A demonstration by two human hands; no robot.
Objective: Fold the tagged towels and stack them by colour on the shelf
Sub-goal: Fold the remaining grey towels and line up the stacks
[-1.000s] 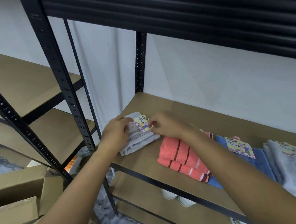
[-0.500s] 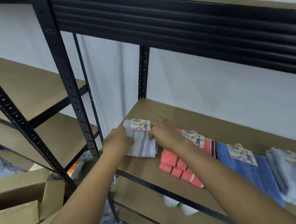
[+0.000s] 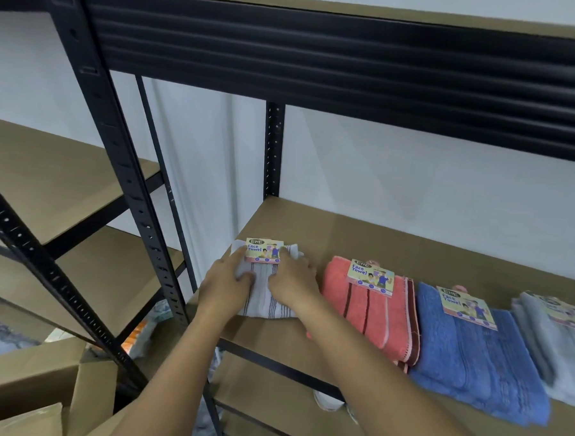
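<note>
Left hand (image 3: 224,288) and right hand (image 3: 292,281) are lying flat, side by side, pressing on the folded white towel with thin dark stripes (image 3: 268,305) and gripping nothing. The towel is sitting at the left end of the brown board shelf (image 3: 378,242), with its yellow card tag (image 3: 263,250) facing up.

Going right, the folded coral striped towel (image 3: 370,322), folded blue towel (image 3: 471,364) and folded pale grey towel (image 3: 559,345) are lying tagged, each just beside the next.

Reading it as the white one being settled, with four colour spots started. Can't tell how many are left. Pale bundles (image 3: 326,400) are showing on the level below, too small to identify.

Around: brown cardboard boxes (image 3: 20,387) are sitting low left. The black perforated steel upright (image 3: 116,162) is crowding the left forearm. The black ribbed beam (image 3: 354,64) overhead is capping stack height.
</note>
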